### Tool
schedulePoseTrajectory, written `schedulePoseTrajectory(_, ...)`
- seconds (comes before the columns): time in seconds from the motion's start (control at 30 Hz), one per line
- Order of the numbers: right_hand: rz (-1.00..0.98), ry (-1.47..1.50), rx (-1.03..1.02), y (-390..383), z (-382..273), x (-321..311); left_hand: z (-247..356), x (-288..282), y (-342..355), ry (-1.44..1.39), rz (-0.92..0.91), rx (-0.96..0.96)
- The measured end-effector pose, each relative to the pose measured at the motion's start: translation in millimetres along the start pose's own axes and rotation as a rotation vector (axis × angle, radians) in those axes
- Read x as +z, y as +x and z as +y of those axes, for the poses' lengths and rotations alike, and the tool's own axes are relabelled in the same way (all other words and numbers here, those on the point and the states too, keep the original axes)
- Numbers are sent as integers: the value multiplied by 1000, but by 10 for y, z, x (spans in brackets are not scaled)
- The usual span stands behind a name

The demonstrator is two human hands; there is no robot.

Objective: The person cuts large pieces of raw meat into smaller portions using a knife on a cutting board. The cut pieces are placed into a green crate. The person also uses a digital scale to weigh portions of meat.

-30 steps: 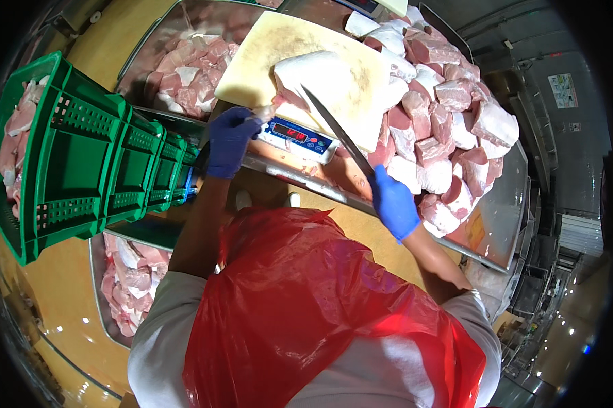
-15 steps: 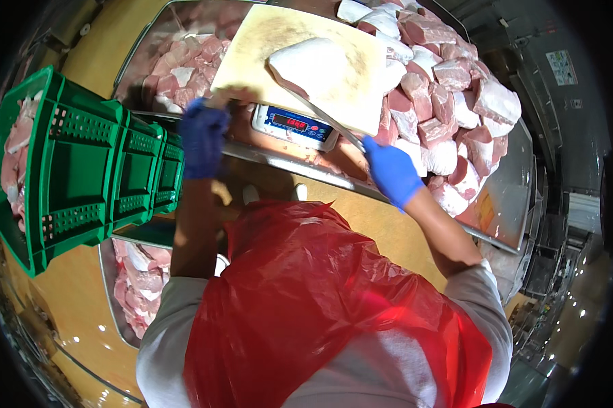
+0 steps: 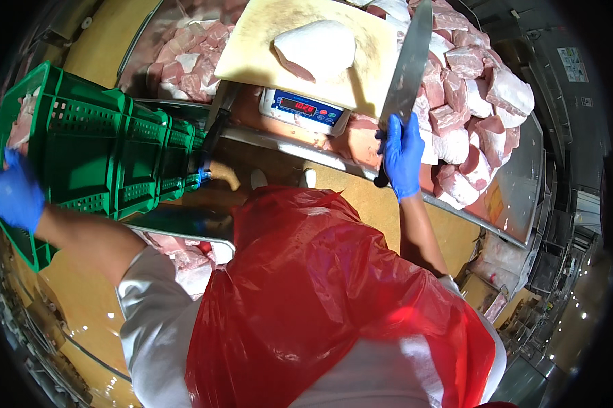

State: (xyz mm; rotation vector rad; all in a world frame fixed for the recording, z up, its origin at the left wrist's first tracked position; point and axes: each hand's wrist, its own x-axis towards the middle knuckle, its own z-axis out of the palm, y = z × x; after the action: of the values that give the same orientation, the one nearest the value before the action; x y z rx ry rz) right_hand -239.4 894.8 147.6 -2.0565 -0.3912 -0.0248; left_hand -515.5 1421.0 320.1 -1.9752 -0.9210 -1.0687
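My right hand (image 3: 403, 158), in a blue glove, is closed round the handle of a large knife (image 3: 410, 68). The broad blade points away from me, past the right edge of a cream cutting board (image 3: 245, 54). A pale, fat-covered piece of meat (image 3: 317, 49) lies on that board, apart from the blade. Part of a digital scale (image 3: 303, 109) with a lit red display shows at the board's near edge. Far to the left, my gloved left hand (image 3: 15, 190) is over the rim of a green crate (image 3: 82, 156), fingers apart, beside meat pieces (image 3: 22, 122) in it.
Cut meat chunks (image 3: 459, 102) are heaped on the metal table (image 3: 517, 190) to the right. More meat (image 3: 191, 58) lies left of the board. Below the crates, a metal tray (image 3: 184, 238) holds further pieces. A red plastic apron (image 3: 306, 272) covers my front.
My left hand has swung from beside the board out to the green crate. The knife has risen off the meat and turned to point away, right of the board.
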Motion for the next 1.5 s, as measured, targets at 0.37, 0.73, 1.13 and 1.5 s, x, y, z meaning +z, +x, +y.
schedulePoseTrajectory(0.37, 58, 18, -199, 299, -140, 788, 4249, 592, -1420, -1730, -482, 95)
schedulePoseTrajectory(0.73, -21, -115, -215, 297, -63, 1314, 3826, 64, -1740, -1584, -289, -218)
schedulePoseTrajectory(1.13, -528, -586, -52, -616, 365, 200, 3269, 336, -1757, -1603, -513, -665)
schedulePoseTrajectory(1.5, -70, -310, -377, 51, -50, 820, 4090, 172, -1648, -1693, -542, -424)
